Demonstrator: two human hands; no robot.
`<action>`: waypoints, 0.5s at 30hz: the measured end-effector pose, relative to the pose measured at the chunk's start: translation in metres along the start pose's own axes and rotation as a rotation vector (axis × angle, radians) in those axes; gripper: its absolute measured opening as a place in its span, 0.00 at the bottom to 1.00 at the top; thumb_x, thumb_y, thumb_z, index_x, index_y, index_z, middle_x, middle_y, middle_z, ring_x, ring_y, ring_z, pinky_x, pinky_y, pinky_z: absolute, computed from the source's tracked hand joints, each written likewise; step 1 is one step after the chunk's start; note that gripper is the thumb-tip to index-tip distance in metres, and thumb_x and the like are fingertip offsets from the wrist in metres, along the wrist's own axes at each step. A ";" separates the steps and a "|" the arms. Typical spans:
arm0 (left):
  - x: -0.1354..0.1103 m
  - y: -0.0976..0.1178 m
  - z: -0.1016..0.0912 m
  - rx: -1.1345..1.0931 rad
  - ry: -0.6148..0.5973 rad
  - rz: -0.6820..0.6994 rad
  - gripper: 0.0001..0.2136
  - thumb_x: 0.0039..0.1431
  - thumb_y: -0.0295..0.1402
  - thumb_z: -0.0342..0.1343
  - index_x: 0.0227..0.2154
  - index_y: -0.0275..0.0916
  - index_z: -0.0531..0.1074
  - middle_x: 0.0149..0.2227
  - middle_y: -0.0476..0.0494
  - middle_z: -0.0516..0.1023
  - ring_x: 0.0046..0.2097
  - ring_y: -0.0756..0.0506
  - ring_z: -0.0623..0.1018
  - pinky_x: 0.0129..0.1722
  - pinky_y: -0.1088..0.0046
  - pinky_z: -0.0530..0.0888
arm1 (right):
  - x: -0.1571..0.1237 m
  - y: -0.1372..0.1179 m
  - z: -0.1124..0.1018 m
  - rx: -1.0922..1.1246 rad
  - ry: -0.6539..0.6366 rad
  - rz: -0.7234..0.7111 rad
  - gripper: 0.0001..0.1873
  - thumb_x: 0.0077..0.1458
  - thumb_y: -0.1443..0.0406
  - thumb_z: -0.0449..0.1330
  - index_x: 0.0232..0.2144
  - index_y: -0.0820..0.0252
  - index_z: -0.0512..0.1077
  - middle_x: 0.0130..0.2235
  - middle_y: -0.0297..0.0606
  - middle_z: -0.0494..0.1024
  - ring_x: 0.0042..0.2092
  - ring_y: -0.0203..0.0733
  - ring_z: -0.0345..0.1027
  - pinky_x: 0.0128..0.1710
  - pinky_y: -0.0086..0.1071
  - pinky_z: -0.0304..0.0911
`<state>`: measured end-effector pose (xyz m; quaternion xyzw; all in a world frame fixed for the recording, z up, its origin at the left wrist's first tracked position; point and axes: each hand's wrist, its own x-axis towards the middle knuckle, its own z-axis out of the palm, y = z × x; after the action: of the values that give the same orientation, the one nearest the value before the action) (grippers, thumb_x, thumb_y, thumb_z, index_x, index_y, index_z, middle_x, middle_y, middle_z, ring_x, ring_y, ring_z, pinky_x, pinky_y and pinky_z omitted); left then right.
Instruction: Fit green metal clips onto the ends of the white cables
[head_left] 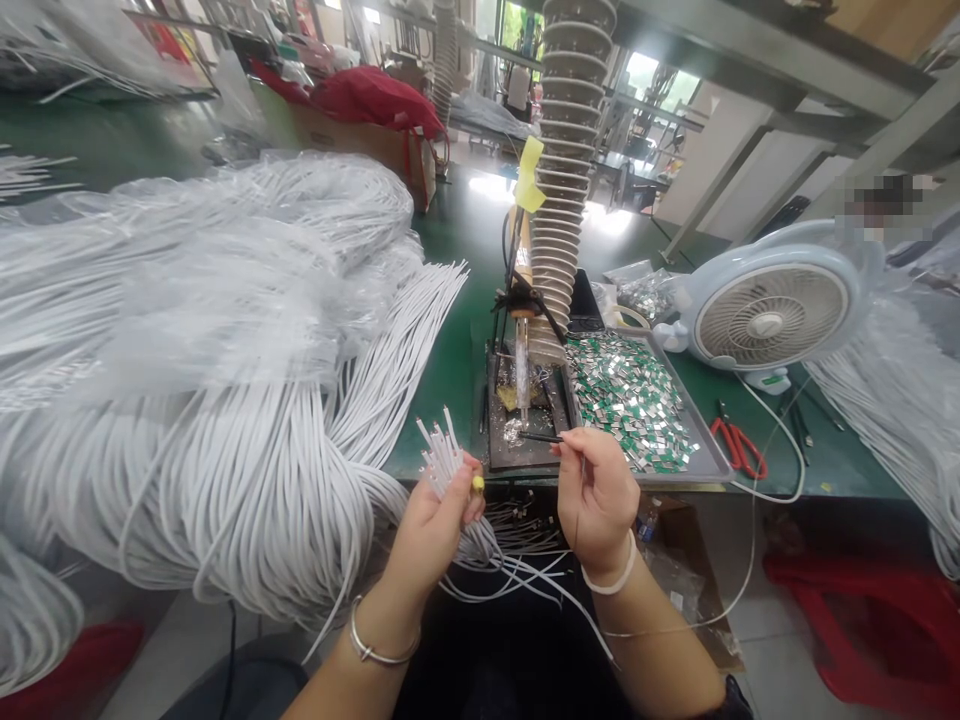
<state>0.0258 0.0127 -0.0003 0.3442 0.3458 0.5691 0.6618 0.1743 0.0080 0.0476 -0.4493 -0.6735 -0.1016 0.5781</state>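
My left hand (442, 505) is closed around a bundle of white cables (444, 455), their cut ends pointing up and away. A small yellow piece (478, 483) shows at its fingertips. My right hand (598, 490) pinches a slim black tool, apparently tweezers (541, 437), pointing left; whether its tips grip anything is too small to tell. Those tips are close to the lower end of an upright soldering iron (523, 365), fixed above a dark, solder-spattered tray (525, 458). A thin wire (579, 505) hangs from my right hand.
Right of the iron, a metal tray (709, 462) holds many small green-and-silver circuit boards. Beyond are red-handled cutters (739, 445) and a fan (769, 310). A ribbed hose (566, 200) comes down behind the iron. Large white cable coils (247, 480) cover the left side.
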 end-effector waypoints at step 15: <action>0.001 0.000 0.000 0.016 -0.002 -0.006 0.09 0.53 0.39 0.57 0.32 0.38 0.69 0.27 0.52 0.67 0.20 0.56 0.61 0.21 0.76 0.61 | 0.005 0.003 -0.006 -0.100 0.002 -0.064 0.11 0.55 0.75 0.53 0.39 0.58 0.67 0.31 0.37 0.73 0.35 0.39 0.71 0.35 0.37 0.71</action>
<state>0.0257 0.0134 -0.0003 0.3490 0.3505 0.5641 0.6611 0.1807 0.0086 0.0523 -0.4557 -0.6811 -0.1541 0.5521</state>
